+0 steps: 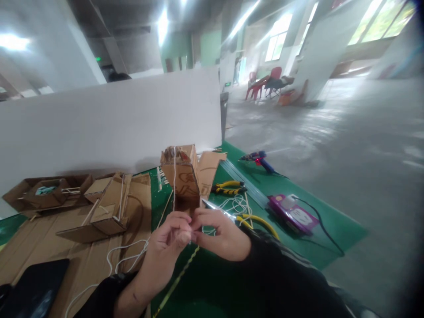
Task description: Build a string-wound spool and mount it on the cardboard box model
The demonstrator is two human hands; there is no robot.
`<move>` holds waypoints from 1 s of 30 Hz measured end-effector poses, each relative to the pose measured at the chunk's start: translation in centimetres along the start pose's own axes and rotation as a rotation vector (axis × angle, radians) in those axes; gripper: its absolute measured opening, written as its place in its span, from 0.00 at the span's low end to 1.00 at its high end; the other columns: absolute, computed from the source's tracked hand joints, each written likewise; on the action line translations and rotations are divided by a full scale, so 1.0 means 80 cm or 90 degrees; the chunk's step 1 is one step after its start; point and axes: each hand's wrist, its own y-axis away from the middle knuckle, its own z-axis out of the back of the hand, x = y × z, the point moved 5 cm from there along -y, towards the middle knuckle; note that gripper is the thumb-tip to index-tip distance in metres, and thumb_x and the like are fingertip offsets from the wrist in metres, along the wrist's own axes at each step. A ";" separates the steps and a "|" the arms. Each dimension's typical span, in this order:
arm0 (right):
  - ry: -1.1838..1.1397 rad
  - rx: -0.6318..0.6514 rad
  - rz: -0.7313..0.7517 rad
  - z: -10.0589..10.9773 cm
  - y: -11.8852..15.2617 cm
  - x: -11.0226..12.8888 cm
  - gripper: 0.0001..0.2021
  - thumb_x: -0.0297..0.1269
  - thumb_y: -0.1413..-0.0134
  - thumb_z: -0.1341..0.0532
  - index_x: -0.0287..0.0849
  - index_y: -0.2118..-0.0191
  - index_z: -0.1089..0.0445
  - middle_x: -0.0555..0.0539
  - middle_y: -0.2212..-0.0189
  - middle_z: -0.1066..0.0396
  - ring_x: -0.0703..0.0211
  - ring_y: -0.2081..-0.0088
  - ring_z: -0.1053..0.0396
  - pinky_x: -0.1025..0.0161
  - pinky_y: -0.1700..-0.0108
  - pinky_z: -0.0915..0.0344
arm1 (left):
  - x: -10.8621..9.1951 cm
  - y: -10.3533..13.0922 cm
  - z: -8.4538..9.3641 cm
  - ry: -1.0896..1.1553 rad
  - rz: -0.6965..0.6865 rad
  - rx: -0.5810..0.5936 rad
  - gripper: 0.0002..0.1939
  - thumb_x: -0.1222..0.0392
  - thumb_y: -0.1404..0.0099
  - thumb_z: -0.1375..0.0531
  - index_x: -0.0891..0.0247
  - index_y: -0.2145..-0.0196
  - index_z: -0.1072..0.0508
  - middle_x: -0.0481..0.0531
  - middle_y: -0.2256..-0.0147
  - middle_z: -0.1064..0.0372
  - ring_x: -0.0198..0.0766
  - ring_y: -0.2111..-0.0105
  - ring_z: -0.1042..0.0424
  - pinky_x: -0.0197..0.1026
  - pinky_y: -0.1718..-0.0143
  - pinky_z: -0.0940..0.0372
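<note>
My left hand (167,245) and my right hand (220,234) meet fingertip to fingertip at the near end of a cardboard structure (185,176). Both are closed in a pinch; what lies between the fingertips is too small to make out. A white string (175,176) runs down the front of the structure towards my left fingers. Just beyond my right hand lie a silver pointed tool (213,206), yellow handles (261,222) and a tangle of white string (236,204).
Yellow-black pliers (228,187), clear glue sticks (243,183), a blue glue gun (260,160) and a purple device (294,214) lie on the green table (338,225). Cardboard constructions (109,207) and a black tablet-like object (38,287) are at left. Behind stands a white panel (132,119).
</note>
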 end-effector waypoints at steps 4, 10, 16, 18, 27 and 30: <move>0.019 -0.014 -0.033 0.002 0.001 -0.007 0.06 0.34 0.42 0.37 0.40 0.70 0.25 0.49 0.73 0.30 0.62 0.70 0.32 0.64 0.65 0.36 | 0.009 0.005 -0.005 0.059 0.083 0.002 0.14 0.46 0.37 0.36 0.60 0.69 0.22 0.55 0.52 0.37 0.47 0.43 0.39 0.42 0.46 0.40; 0.107 -0.080 -0.061 0.018 0.002 -0.012 0.06 0.30 0.44 0.38 0.40 0.70 0.25 0.50 0.75 0.30 0.62 0.72 0.33 0.65 0.67 0.37 | 0.010 0.000 -0.005 0.067 0.116 0.013 0.11 0.50 0.34 0.38 0.60 0.65 0.23 0.50 0.63 0.33 0.37 0.58 0.32 0.37 0.53 0.37; 0.164 -0.069 -0.057 0.015 0.002 -0.012 0.05 0.28 0.45 0.39 0.40 0.71 0.27 0.49 0.74 0.29 0.62 0.71 0.33 0.65 0.67 0.37 | 0.010 0.003 -0.011 0.093 0.195 0.034 0.11 0.51 0.35 0.36 0.62 0.64 0.22 0.50 0.68 0.26 0.36 0.66 0.28 0.36 0.62 0.34; 0.169 -0.072 -0.054 0.015 0.002 -0.012 0.06 0.28 0.45 0.39 0.40 0.71 0.27 0.49 0.74 0.29 0.62 0.71 0.32 0.64 0.67 0.37 | 0.009 0.003 -0.011 0.099 0.204 0.017 0.11 0.52 0.37 0.34 0.62 0.65 0.21 0.51 0.68 0.24 0.36 0.66 0.27 0.36 0.62 0.33; 0.208 -0.098 -0.019 0.018 0.004 -0.011 0.06 0.27 0.44 0.39 0.41 0.70 0.27 0.50 0.75 0.32 0.61 0.70 0.34 0.64 0.67 0.37 | 0.019 -0.003 -0.002 0.074 0.199 -0.076 0.09 0.55 0.43 0.31 0.63 0.67 0.21 0.49 0.72 0.22 0.34 0.70 0.26 0.35 0.63 0.32; 0.215 -0.100 -0.013 0.018 0.004 -0.011 0.06 0.27 0.44 0.39 0.41 0.70 0.27 0.50 0.75 0.32 0.61 0.70 0.34 0.64 0.67 0.37 | 0.021 -0.003 -0.004 0.089 0.204 -0.076 0.12 0.55 0.44 0.31 0.62 0.64 0.24 0.47 0.71 0.22 0.34 0.69 0.25 0.34 0.64 0.32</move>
